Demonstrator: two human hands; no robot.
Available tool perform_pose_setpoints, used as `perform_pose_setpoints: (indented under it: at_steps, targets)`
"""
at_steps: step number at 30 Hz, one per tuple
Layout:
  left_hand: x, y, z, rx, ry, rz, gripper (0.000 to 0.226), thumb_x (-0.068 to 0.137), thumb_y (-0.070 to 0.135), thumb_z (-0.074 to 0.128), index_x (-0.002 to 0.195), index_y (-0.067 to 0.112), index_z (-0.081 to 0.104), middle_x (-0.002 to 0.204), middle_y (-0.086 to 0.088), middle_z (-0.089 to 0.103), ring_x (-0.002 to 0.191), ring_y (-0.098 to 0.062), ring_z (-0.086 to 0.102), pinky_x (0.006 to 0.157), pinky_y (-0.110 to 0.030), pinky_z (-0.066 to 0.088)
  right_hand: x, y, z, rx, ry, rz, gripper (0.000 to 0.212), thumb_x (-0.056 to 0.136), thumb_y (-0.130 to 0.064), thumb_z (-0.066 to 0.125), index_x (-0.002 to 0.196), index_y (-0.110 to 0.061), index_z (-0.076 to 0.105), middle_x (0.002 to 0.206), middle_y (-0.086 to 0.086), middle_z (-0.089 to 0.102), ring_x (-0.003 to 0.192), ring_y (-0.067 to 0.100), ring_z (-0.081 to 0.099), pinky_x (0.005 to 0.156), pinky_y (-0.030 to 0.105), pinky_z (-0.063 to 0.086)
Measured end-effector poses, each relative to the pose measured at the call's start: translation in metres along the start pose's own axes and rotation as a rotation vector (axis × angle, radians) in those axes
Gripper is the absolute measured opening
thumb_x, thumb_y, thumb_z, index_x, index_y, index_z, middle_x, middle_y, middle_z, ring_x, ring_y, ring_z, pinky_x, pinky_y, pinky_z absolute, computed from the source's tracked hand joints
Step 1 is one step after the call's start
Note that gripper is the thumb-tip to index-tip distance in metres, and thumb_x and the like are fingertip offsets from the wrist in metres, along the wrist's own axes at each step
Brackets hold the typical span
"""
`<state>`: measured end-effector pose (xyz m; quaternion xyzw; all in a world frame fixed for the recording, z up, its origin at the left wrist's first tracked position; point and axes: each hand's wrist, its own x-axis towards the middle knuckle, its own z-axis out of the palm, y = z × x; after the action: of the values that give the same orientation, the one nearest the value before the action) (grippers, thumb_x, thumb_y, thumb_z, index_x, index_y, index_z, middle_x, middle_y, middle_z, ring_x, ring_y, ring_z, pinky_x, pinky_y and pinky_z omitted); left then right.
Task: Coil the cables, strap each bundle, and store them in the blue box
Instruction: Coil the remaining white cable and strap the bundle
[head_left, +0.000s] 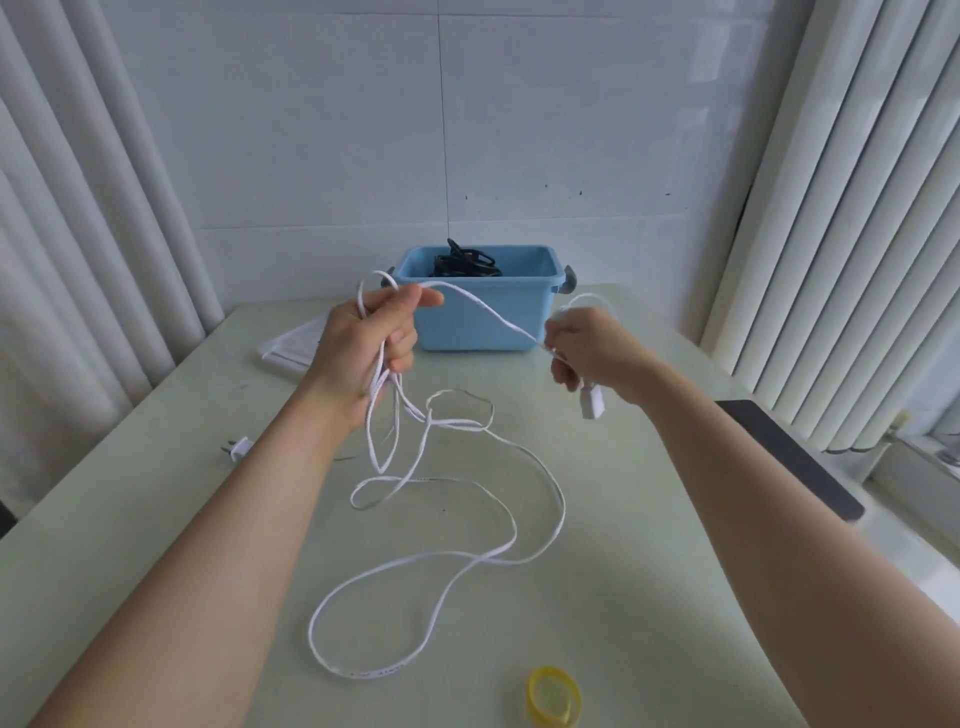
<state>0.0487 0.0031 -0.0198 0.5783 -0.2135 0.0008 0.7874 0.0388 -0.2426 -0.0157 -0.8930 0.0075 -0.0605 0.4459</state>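
Note:
My left hand (371, 345) grips several loops of a flat white cable (441, 566) above the table. The rest of the cable trails in loose loops across the table toward me. My right hand (589, 345) pinches the same cable near its white connector end (593, 402), which hangs below the hand. A strand runs taut between both hands. The blue box (519, 317) stands at the far side of the table, just behind my hands, with a black cable bundle (465, 262) inside. A yellow strap (553, 696) lies curled at the near edge.
A white plug (238, 448) lies at the left of the pale green table (649, 519). A flat white object (291, 345) rests to the left of the box. White curtains hang on both sides. A dark strip (795, 457) lies along the table's right edge.

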Motion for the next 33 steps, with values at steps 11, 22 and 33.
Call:
perform_pose_setpoints:
  at_steps: [11, 22, 33]
  targets:
    - [0.009, -0.014, -0.008, 0.126, 0.395, 0.044, 0.024, 0.101, 0.03, 0.058, 0.086, 0.018, 0.073, 0.055, 0.008, 0.036, 0.049, -0.008, 0.032, 0.051, -0.023, 0.028, -0.037, -0.043, 0.014, 0.404, -0.825, -0.188, 0.054, 0.103, -0.049, 0.033, 0.061, -0.017, 0.024, 0.047, -0.005, 0.016, 0.043, 0.015, 0.011, 0.053, 0.032, 0.027]
    - [-0.007, -0.016, 0.003, 0.725, -0.148, -0.089, 0.022, 0.095, 0.026, 0.068, 0.075, 0.023, 0.077, 0.061, 0.002, 0.058, 0.054, -0.012, 0.045, 0.054, -0.02, 0.038, -0.012, -0.052, 0.0, 1.536, -0.188, -0.082, 0.037, 0.106, -0.035, 0.039, 0.073, -0.019, 0.04, 0.047, -0.007, 0.028, 0.037, 0.009, 0.027, 0.056, 0.022, 0.035]
    - [-0.012, -0.005, 0.006, 0.528, -0.28, -0.072, 0.012, 0.088, 0.009, 0.072, 0.078, 0.004, 0.075, 0.064, -0.007, 0.06, 0.062, -0.013, 0.054, 0.063, -0.022, 0.046, 0.017, 0.017, -0.016, 0.234, 0.338, -0.063, 0.022, 0.103, -0.016, 0.035, 0.097, -0.002, 0.05, 0.082, 0.009, 0.074, 0.065, 0.021, 0.072, 0.055, 0.026, 0.049]
